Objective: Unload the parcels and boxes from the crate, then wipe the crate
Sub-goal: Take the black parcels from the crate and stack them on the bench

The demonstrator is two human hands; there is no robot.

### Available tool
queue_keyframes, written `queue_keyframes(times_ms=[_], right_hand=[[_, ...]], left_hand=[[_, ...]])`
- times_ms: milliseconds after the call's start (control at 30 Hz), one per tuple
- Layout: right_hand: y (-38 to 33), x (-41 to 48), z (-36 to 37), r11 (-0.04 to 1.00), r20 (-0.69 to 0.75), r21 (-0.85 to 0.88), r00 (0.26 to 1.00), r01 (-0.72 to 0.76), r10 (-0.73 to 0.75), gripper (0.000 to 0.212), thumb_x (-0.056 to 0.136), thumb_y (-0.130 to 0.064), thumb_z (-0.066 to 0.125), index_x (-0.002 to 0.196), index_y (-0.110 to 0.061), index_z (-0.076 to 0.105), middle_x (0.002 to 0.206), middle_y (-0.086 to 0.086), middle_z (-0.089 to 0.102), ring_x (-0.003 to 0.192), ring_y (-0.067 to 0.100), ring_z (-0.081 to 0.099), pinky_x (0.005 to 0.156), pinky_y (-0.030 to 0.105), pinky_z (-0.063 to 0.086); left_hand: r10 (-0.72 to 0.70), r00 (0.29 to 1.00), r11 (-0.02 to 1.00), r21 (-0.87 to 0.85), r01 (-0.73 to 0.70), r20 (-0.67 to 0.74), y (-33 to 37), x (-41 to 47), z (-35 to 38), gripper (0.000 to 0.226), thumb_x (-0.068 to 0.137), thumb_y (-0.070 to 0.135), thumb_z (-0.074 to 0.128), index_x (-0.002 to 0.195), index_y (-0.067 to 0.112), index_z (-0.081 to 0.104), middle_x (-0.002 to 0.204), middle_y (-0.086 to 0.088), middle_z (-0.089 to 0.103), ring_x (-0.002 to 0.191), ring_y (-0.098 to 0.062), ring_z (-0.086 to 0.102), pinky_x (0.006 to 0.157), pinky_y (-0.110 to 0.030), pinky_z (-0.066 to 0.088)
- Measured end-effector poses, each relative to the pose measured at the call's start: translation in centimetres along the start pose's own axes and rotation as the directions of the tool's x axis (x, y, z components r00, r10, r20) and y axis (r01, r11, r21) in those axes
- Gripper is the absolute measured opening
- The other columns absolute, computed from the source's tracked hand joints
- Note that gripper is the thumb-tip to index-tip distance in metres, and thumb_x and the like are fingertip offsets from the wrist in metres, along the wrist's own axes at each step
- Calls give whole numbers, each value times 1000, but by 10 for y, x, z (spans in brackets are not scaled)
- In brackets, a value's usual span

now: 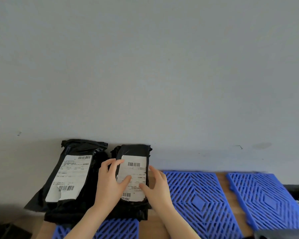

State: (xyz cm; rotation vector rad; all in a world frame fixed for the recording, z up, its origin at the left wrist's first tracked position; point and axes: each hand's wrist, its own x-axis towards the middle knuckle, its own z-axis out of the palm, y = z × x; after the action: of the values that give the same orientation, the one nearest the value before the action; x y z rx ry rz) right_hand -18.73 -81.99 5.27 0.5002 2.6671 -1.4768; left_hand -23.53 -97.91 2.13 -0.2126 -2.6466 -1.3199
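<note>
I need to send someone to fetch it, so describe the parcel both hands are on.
Start at the grey wall; two black parcels lie at its foot. Take the right-hand parcel, held between the left hand and right hand. It is narrower than the left parcel, beside the blue grid mat.

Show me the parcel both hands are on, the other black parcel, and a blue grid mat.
Held parcel (134, 171), head view: on its white shipping label.
Other black parcel (71, 176), head view: on its label's middle.
Blue grid mat (197, 199), head view: on its central diamond.
</note>
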Motion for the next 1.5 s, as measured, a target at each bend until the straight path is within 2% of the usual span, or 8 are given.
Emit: queue_keyframes(times_ms=[167,633,867,967,1067,1200,1400,1500], right_hand=[[-3,-45,-62,993,-114,72,989,99,-90,52,89,-24,63,135,-37,42,138,-12,34,126,5,39,99,18,41],[144,-282,-319,992,-550,98,835,79,-12,33,92,-21,59,124,-30,56,123,-10,49,105,3,51,80,14,40],[224,-328,-387,993,-525,85,843,-82,115,35,91,-20,59,125,-28,56,126,-4,53,104,7,53,73,16,41],[247,-322,-399,991,-493,67,860,-112,130,36,92,-22,59,127,-29,55,124,-2,54,102,7,55,78,19,46],[264,-305,-412,991,-453,51,882,-123,132,35,92,-23,59,126,-29,55,123,-1,55,101,8,56,72,15,44],[282,-275,-429,992,-380,39,917,-117,123,33,92,-23,59,125,-27,56,122,0,55,100,10,57,65,16,42],[298,-247,-451,996,-253,35,963,-87,93,33,92,-25,59,125,-28,56,117,0,59,70,0,47,59,14,36],[305,-247,-460,993,-132,46,985,-110,115,40,91,-35,61,130,-30,53,122,-6,59,94,5,56,70,18,45]], left_hand=[[147,985,984,-85,-154,-88,75,-24,3,44,79,12,79,119,19,60,117,6,50,110,-8,50,94,-25,39],[401,861,888,-363,-282,312,323,-244,149,28,87,17,69,107,35,58,100,11,62,94,-2,60,81,-25,49],[329,403,930,-219,-294,854,364,-314,223,59,78,54,73,130,40,49,119,13,55,108,-3,54,91,-21,45],[223,165,914,-147,-379,961,361,-327,253,86,71,62,75,144,42,33,134,10,46,121,-10,48,105,-32,43],[189,69,899,-145,-414,980,356,-330,277,95,64,63,79,144,41,33,136,15,47,121,-6,49,105,-34,44],[177,113,911,-119,-395,978,361,-322,298,56,76,27,79,125,32,53,101,21,56,95,-2,56,88,-23,47],[158,284,946,-62,-318,946,369,-292,309,37,82,25,65,118,27,58,109,11,58,107,-14,57,87,-27,44],[141,424,982,-72,-174,895,382,-275,300,26,86,23,66,110,33,62,109,12,63,101,-6,59,91,-28,48]])
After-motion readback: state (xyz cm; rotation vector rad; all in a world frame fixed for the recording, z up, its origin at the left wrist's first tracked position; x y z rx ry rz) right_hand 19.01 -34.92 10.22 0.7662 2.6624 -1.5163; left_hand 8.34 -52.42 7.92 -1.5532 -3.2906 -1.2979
